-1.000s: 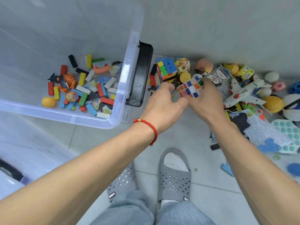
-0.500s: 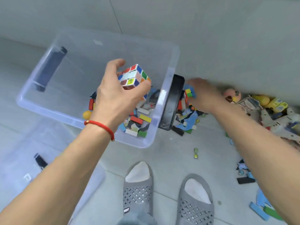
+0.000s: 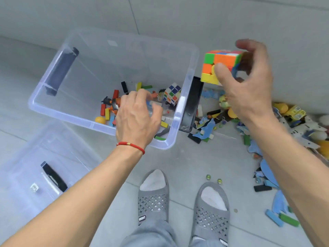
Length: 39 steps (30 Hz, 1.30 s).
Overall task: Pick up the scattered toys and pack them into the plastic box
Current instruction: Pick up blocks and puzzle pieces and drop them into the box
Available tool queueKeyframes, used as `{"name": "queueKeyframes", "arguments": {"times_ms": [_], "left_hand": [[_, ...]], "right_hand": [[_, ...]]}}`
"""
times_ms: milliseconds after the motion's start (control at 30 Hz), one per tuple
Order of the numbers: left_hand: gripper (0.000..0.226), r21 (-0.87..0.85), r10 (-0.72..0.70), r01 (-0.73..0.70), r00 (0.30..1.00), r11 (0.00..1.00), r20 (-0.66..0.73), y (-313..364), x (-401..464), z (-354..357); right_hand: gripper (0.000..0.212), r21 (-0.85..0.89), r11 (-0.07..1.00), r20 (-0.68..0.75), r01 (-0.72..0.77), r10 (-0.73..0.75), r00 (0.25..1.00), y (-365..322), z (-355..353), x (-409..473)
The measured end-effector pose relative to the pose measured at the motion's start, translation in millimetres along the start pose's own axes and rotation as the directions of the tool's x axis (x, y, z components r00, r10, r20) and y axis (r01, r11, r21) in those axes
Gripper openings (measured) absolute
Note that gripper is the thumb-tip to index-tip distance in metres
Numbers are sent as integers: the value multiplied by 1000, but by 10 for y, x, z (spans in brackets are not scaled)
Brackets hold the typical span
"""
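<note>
The clear plastic box [image 3: 185, 72] with black handles stands on the floor, holding several coloured blocks [image 3: 106, 111] and a white-edged puzzle cube [image 3: 171, 93] near its right wall. My left hand [image 3: 137, 116] hovers over the box's near right corner, fingers loosely apart, holding nothing. My right hand [image 3: 249, 81] is raised just right of the box rim and grips a bright stickerless puzzle cube [image 3: 216, 65]. Scattered toys [image 3: 295, 120] lie along the wall to the right.
The box lid [image 3: 44, 168] lies on the floor at the lower left. Blue foam pieces [image 3: 206, 127], black blocks and two marbles [image 3: 213, 179] litter the tiles on the right. My feet in grey slippers [image 3: 211, 204] stand below the box. A grey wall rises behind.
My left hand has let the white-edged cube go into the box and now hangs empty over it. My right hand has lifted the bright cube off the floor pile, up beside the box rim.
</note>
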<state>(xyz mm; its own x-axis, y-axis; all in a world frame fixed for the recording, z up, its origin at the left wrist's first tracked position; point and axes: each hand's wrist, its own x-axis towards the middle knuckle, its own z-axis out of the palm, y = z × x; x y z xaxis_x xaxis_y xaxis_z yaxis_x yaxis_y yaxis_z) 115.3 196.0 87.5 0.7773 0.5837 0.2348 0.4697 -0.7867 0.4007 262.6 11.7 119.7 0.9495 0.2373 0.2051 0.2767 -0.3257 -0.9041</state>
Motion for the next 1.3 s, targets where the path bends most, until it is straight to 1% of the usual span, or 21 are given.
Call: {"name": "queueKeyframes", "arguments": {"times_ms": [100,167,267,333,367,467,533,567,600,667,733,867,933,1000,1067,1133,1167,1200,1233,1267,1300], "left_hand": [[23,-60,21,-24,998,998,-60,14,-25,-38],[26,-129,18,-31,994,991,-103,35,-36,-79],[32,-88,50,-61,992,994,-120,55,-22,-88],[27,-2,79,-80,988,997,-131,77,-30,-116],[24,29,125,-122,980,992,-153,108,-59,-144],[23,-65,447,-468,870,881,-209,363,-395,-198],[26,-212,661,-660,746,721,-78,571,-801,-62],[28,-289,705,-663,706,690,66,632,-1015,83],[31,-356,675,-582,694,731,251,662,-1195,249],[34,-360,477,-318,667,877,572,606,-1403,609],[39,-266,369,-258,581,929,725,480,-1444,946],[53,-350,515,-411,415,842,750,358,-1361,1439],[45,-377,580,-502,347,779,737,362,-1314,1584],[24,-368,613,-569,329,736,718,340,-1287,1705],[9,-361,631,-589,350,723,693,272,-1268,1800],[9,-350,534,-426,467,834,705,258,-1245,1786],[11,-340,386,-192,573,921,723,288,-1219,1732],[14,-325,142,182,634,928,760,344,-1174,1654],[16,-319,-101,582,574,748,812,398,-1137,1589],[19,-303,-232,851,428,430,874,443,-1098,1527],[22,-258,-232,959,279,117,932,475,-1057,1478]], "right_hand": [[56,-45,990,295,132,-113,949,-446,316,53],[56,-130,969,419,208,-136,898,-515,484,26],[27,-120,974,267,191,-154,951,-300,394,-204],[15,-182,981,153,62,-34,988,40,163,-502],[13,-247,969,161,-22,63,985,255,21,-682],[18,-567,806,280,-170,383,880,975,-390,-1282],[28,-727,668,302,-157,517,801,1296,-554,-1631],[32,-755,634,302,-167,563,769,1401,-588,-1774],[33,-761,621,299,-189,594,747,1482,-599,-1885],[30,-739,636,296,-225,605,739,1608,-580,-2047],[23,-712,661,289,-237,583,759,1715,-537,-2137],[18,-645,697,161,-314,525,836,1801,-403,-2048],[19,-558,751,104,-353,485,868,1780,-327,-1829],[19,-459,801,101,-384,476,873,1742,-243,-1548],[17,-279,810,77,-516,555,828,1683,-147,-1282],[16,-86,758,58,-646,651,757,1616,-59,-1108],[16,-48,760,77,-648,650,756,1576,-34,-1067],[16,-45,782,115,-622,623,774,1532,-24,-1056],[14,-47,810,159,-584,584,796,1473,-26,-1080],[12,-59,836,198,-546,546,814,1402,-28,-1140],[9,-83,859,236,-506,510,827,1326,-27,-1229]]}}
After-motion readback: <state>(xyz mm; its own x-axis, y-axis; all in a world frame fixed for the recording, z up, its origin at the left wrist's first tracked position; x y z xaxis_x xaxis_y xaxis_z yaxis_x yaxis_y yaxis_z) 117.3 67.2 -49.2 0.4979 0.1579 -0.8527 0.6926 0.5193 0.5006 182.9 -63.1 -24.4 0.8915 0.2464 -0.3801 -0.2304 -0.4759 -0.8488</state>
